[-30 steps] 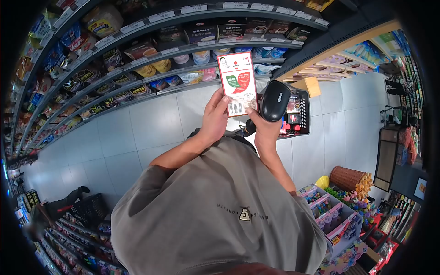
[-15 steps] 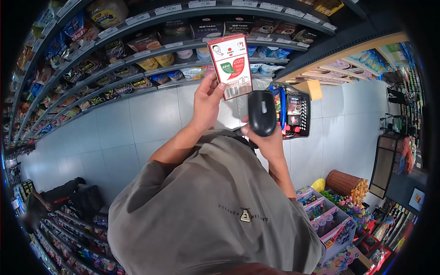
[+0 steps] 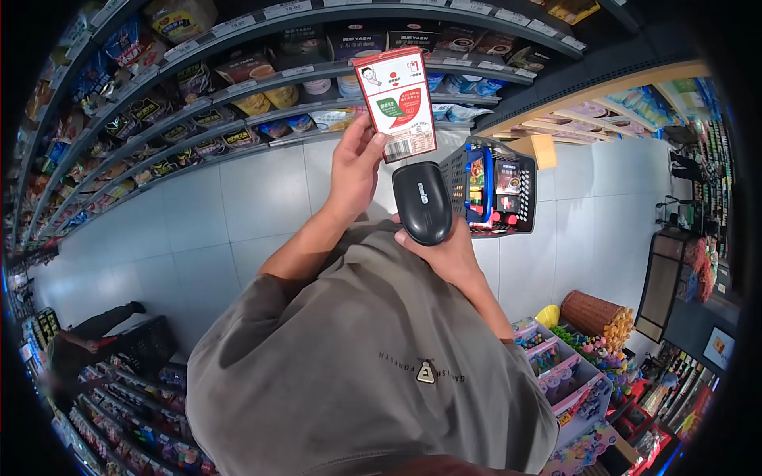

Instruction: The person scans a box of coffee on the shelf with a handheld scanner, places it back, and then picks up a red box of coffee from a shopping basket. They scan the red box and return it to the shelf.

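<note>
My left hand (image 3: 356, 165) grips a red and white box (image 3: 398, 103) by its lower left edge. The box is held up with a printed face toward me, and a barcode shows near its bottom. In my right hand (image 3: 446, 247) is a black handheld barcode scanner (image 3: 423, 201), its rounded back toward me. The scanner's head lies just below the barcode end of the box. My fingers around its handle are mostly hidden beneath it.
A shopping basket (image 3: 524, 226) with a blue handle holds several packages, right of the scanner. Shelves (image 3: 317, 79) of packaged goods curve along the far side. A purple display stand (image 3: 583, 397) is at lower right. Another person (image 3: 87, 337) is at lower left by a dark basket.
The scanner in my right hand has moved left, under the box's barcode end. My left hand has raised the box slightly. More of the basket shows now.
</note>
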